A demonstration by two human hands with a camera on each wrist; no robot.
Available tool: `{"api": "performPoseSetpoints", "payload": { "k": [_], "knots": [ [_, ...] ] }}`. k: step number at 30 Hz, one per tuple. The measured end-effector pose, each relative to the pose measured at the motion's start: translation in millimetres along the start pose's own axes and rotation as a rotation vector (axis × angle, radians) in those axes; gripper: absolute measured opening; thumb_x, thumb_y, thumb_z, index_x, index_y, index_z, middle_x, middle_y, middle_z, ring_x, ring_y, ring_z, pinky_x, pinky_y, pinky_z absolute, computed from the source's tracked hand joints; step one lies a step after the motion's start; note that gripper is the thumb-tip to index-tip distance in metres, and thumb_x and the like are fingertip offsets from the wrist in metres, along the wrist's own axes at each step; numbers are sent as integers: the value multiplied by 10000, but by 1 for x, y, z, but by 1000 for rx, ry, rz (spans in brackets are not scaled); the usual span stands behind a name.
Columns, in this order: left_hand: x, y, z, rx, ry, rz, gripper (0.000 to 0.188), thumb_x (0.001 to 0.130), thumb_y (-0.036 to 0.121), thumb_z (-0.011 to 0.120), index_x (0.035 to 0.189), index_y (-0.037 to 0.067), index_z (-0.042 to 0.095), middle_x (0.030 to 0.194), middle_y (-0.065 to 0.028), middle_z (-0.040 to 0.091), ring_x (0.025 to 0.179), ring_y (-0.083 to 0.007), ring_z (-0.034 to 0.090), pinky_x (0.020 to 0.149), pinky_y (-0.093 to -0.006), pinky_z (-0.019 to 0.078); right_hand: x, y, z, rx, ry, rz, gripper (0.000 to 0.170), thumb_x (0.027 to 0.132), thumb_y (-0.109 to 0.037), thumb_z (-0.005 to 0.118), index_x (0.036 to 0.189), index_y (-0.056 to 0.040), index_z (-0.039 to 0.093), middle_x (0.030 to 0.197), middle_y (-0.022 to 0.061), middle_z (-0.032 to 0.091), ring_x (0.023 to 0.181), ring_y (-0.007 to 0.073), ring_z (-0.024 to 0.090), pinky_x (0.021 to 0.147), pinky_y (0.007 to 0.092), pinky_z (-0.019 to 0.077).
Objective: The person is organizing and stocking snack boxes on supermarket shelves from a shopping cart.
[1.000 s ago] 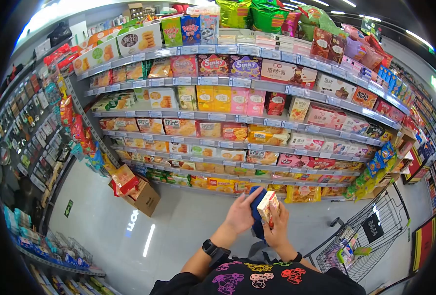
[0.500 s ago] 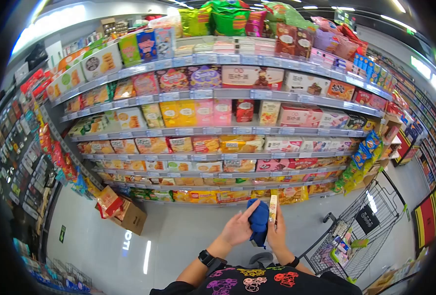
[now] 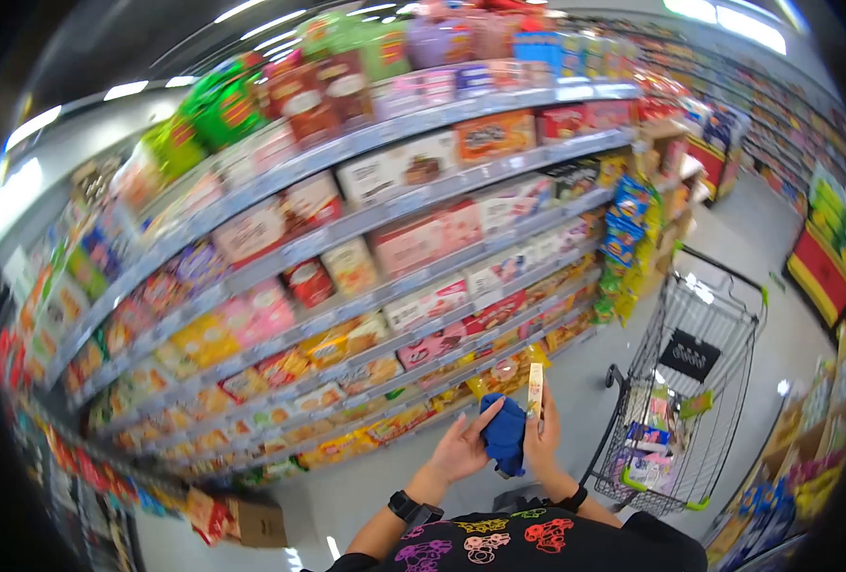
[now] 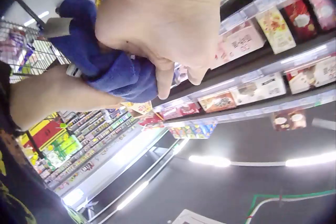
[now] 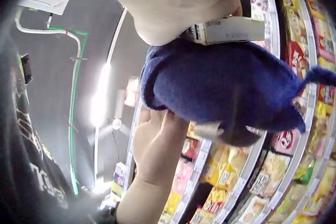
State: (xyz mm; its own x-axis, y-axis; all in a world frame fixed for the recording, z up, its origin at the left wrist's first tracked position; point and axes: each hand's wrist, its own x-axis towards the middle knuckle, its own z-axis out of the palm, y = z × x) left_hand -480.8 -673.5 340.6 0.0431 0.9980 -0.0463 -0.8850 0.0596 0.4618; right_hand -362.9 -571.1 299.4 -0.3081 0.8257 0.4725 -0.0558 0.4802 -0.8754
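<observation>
In the head view my left hand [image 3: 456,452] grips a dark blue, fleecy cloth item [image 3: 506,431] in front of my body. Its soft folds and a pale tag show in the left wrist view, where the hand lies over the cloth [image 4: 126,77]. Right beside it, my right hand [image 3: 543,444] holds a small, pale carton [image 3: 535,389] upright, narrow side toward me. Seen from the right wrist, the carton [image 5: 231,29] lies along the blue cloth [image 5: 220,82], close against it. What kind of cloth thing this is I cannot tell.
Ahead and to the left runs a tall shelf [image 3: 423,191] full of boxed and bagged snacks. A wire shopping cart [image 3: 690,355] with several packages in it stands at my right. A cardboard box [image 3: 259,524] sits on the floor at lower left.
My view has swung to the right, so the shelf slants away leftward and the cart sits nearer the middle. The carton has turned from its broad face to its narrow side; both hands keep their holds.
</observation>
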Motion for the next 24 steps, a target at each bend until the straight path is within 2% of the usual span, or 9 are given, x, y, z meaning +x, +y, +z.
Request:
{"api": "performPoseSetpoints", "payload": {
  "k": [4,5,7,10,13,14,17,21,24],
  "knots": [
    [92,-12,15,187,-13,-180,648,888,542,274,1408,164,192,1442,-21,224,1313,-179,226,1070,-348,147,58,28,-50,130,123,120,499,853,-147,478,1320,-27,352,1219,194,472,1074,288,482,926,376,355],
    [115,-18,21,215,-5,-216,645,890,538,279,1408,165,190,1440,-21,227,1311,-177,225,1068,-344,149,71,25,-63,100,157,152,500,829,-159,518,1295,-32,389,1228,209,467,1098,320,474,926,386,363],
    [157,-33,36,236,-21,-219,601,902,463,325,1402,149,214,1439,-28,233,1297,-177,246,1052,-323,166,97,20,-92,-103,194,37,506,808,-164,542,1276,-28,407,1228,218,462,1108,344,463,929,393,363],
    [213,-44,50,-1134,25,-474,572,884,384,347,1379,114,247,1424,-50,252,1288,-211,264,1042,-334,182,124,18,-133,-277,222,-71,527,762,-155,571,1255,-29,432,1239,240,440,1103,394,447,938,414,352],
    [259,-63,65,-753,-51,-455,616,906,440,264,1413,122,117,1430,-57,238,1311,-204,230,1077,-354,149,128,33,-167,-432,190,-84,568,745,-177,592,1273,-53,425,1239,277,416,1097,410,442,934,438,348],
    [279,-73,53,180,-174,-368,615,904,431,271,1414,125,115,1429,-62,239,1311,-208,232,1079,-360,147,126,41,-178,-492,234,-63,569,745,-177,592,1276,-58,424,1238,278,416,1095,412,442,933,439,348],
    [325,-101,64,109,-299,-523,611,899,408,282,1416,132,110,1433,-71,228,1315,-219,221,1081,-365,142,119,53,-212,-653,373,57,580,749,-172,582,1296,-86,407,1227,286,420,1078,421,452,922,434,357],
    [377,-155,83,336,-432,-756,610,886,391,267,1414,124,115,1434,-78,232,1303,-251,256,1065,-392,189,99,90,-254,-617,620,454,550,776,-141,536,1295,-48,380,1264,207,434,1137,351,445,963,377,349],
    [407,-198,74,233,-422,-1083,560,904,323,247,1413,124,126,1426,-66,257,1296,-242,271,1056,-400,209,96,87,-287,-685,777,540,532,792,-168,545,1288,-58,386,1226,198,467,1117,350,460,947,385,357]
  ]
}}
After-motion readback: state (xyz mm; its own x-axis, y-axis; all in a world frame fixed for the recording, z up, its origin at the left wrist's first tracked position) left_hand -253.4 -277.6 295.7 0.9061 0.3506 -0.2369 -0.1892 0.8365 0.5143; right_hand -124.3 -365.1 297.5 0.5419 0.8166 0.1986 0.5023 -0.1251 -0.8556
